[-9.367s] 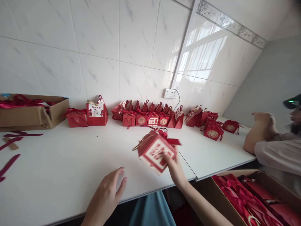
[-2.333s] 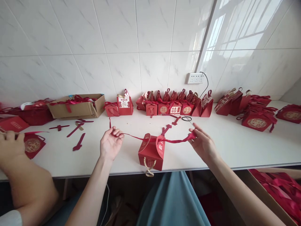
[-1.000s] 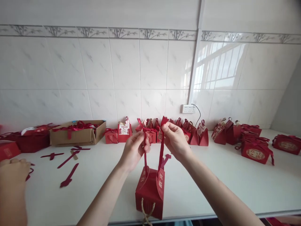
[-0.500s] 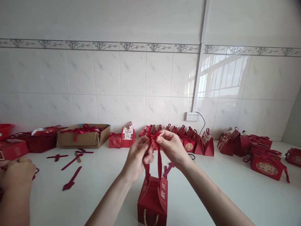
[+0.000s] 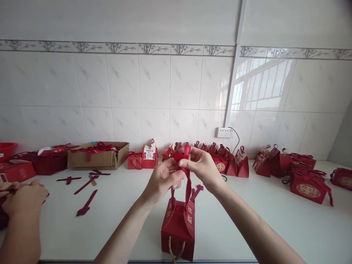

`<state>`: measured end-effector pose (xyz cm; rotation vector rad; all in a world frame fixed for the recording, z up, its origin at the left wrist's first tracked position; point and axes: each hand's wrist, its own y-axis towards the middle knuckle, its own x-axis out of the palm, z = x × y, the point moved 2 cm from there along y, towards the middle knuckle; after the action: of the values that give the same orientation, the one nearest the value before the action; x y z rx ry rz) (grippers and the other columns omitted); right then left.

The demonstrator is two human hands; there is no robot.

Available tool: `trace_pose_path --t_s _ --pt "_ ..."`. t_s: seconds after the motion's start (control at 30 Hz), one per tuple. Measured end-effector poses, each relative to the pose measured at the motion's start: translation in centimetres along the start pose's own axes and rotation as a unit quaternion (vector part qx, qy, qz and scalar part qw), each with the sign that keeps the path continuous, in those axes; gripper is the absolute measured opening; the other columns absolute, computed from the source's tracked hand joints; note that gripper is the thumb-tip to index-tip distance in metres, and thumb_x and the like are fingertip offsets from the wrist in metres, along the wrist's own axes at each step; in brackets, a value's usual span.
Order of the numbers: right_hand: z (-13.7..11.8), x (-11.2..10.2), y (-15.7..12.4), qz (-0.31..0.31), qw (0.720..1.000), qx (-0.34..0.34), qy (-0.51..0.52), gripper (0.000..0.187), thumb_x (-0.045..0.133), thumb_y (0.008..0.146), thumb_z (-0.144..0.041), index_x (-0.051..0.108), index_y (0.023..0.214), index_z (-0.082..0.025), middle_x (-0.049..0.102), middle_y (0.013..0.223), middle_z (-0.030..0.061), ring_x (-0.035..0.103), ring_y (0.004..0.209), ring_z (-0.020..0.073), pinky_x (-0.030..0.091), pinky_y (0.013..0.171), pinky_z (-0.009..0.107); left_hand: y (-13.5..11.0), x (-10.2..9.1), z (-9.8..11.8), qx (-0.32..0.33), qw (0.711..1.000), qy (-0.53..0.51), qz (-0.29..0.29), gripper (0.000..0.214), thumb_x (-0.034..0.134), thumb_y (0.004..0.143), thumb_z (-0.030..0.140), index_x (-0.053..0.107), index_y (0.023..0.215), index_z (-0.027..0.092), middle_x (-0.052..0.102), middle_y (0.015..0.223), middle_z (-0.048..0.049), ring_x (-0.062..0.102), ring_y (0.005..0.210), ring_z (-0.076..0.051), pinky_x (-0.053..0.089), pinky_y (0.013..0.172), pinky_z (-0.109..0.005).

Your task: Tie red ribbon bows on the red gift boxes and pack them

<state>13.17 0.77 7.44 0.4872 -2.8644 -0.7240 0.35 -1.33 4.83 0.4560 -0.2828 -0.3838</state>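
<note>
A red gift box (image 5: 177, 231) with a rope handle stands at the near edge of the white table (image 5: 264, 223). A red ribbon (image 5: 188, 187) runs up from its two top flaps. My left hand (image 5: 163, 179) and my right hand (image 5: 202, 167) meet above the box, both pinched on the ribbon's ends, where they cross. The ribbon's upper part is partly hidden by my fingers.
A row of finished red gift boxes (image 5: 220, 161) lines the wall, with more of these boxes (image 5: 305, 183) at the right. A cardboard box (image 5: 96, 157) of ribbons sits at the left, loose ribbon pieces (image 5: 86, 207) before it. Another person's hand (image 5: 23, 198) works at the far left.
Both hands took the ribbon's ends from spread wide to raised together above the box. In the last half second they closed in tighter, crossing the ends.
</note>
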Motion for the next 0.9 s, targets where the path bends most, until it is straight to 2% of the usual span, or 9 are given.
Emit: trace_pose_path --t_s 0.1,0.23,0.33,0.43,0.5,0.57,0.73,0.8,0.9 --pt "0.1 0.0 -0.1 -0.025 1.0 0.008 0.004 0.035 0.084 0.052 -0.041 0.062 0.066 -0.017 0.056 0.059 -0.0035 0.051 0.056 0.0109 0.039 0.055 0.025 0.1 0.2 -0.2 0.008 0.999 0.041 0.007 0.023 0.069 0.074 0.036 0.056 0.073 0.017 0.046 0.054 0.0047 0.038 0.042 -0.004 0.029 0.043 -0.021" --pt "0.4 -0.2 -0.2 -0.051 0.997 -0.009 0.059 0.031 0.078 0.061 -0.045 0.062 0.065 -0.018 0.059 0.062 -0.002 0.053 0.06 0.0118 0.043 0.063 0.028 0.4 0.5 -0.6 0.016 0.999 0.023 0.034 0.028 0.068 0.075 0.041 0.054 0.068 0.017 0.05 0.057 0.0039 0.042 0.04 -0.004 0.03 0.042 -0.021" --pt "0.4 -0.7 -0.7 0.03 0.998 -0.044 0.013 0.03 0.078 0.06 -0.045 0.063 0.062 -0.019 0.059 0.059 -0.0025 0.05 0.057 0.0113 0.041 0.058 0.027 0.4 0.2 -0.8 0.01 0.997 -0.005 0.076 0.027 0.066 0.076 0.04 0.054 0.069 0.017 0.054 0.059 0.003 0.043 0.04 -0.004 0.031 0.042 -0.02" --pt "0.2 -0.9 -1.9 0.116 0.983 -0.103 -0.1 0.028 0.079 0.06 -0.043 0.062 0.059 -0.021 0.061 0.059 -0.0016 0.051 0.057 0.0129 0.038 0.057 0.027 0.5 -0.4 -1.0 0.004 0.993 0.011 0.119 0.029 0.066 0.076 0.041 0.052 0.068 0.017 0.055 0.058 0.0026 0.046 0.043 -0.006 0.033 0.043 -0.021" --pt "0.2 -0.7 -3.0 0.129 0.96 -0.167 -0.183 0.026 0.078 0.065 -0.041 0.061 0.058 -0.022 0.062 0.061 -0.0008 0.053 0.061 0.0146 0.038 0.061 0.029 0.5 -0.6 -1.1 0.006 0.991 0.022 0.13 0.028 0.066 0.076 0.041 0.052 0.068 0.018 0.054 0.057 0.0033 0.048 0.048 -0.007 0.036 0.047 -0.021" --pt "0.5 -0.3 -4.0 0.113 0.924 -0.244 -0.272 0.025 0.075 0.07 -0.039 0.06 0.059 -0.022 0.061 0.061 -0.0008 0.053 0.062 0.0149 0.037 0.065 0.031 0.5 -0.7 -1.2 0.008 0.992 0.018 0.124 0.027 0.064 0.078 0.04 0.052 0.068 0.018 0.052 0.057 0.0039 0.048 0.051 -0.008 0.038 0.05 -0.021" --pt "2.0 0.4 -5.3 0.074 0.798 -0.399 -0.446 0.015 0.067 0.08 -0.03 0.064 0.07 -0.02 0.058 0.061 -0.0006 0.048 0.062 0.0135 0.032 0.066 0.032 0.0 -0.2 -0.8 -0.006 0.997 0.026 0.066 0.025 0.062 0.08 0.037 0.053 0.07 0.016 0.051 0.066 0.002 0.046 0.061 -0.009 0.038 0.057 -0.021" --pt "2.3 0.4 -5.4 0.075 0.775 -0.419 -0.466 0.013 0.066 0.082 -0.029 0.065 0.072 -0.019 0.059 0.062 -0.0003 0.047 0.062 0.0133 0.031 0.066 0.031 -0.2 -0.1 -0.7 -0.012 0.998 0.049 0.035 0.027 0.061 0.08 0.039 0.054 0.071 0.015 0.051 0.069 0.0007 0.046 0.064 -0.01 0.037 0.058 -0.022" --pt "2.4 0.2 -5.5 0.05 0.77 -0.425 -0.474 0.015 0.063 0.083 -0.033 0.067 0.077 -0.02 0.058 0.064 0.0005 0.047 0.063 0.0136 0.03 0.065 0.032 -0.5 -0.2 -0.6 0.001 0.994 0.113 0.009 0.033 0.058 0.081 0.046 0.054 0.07 0.015 0.05 0.07 -0.0003 0.045 0.064 -0.011 0.036 0.056 -0.023"
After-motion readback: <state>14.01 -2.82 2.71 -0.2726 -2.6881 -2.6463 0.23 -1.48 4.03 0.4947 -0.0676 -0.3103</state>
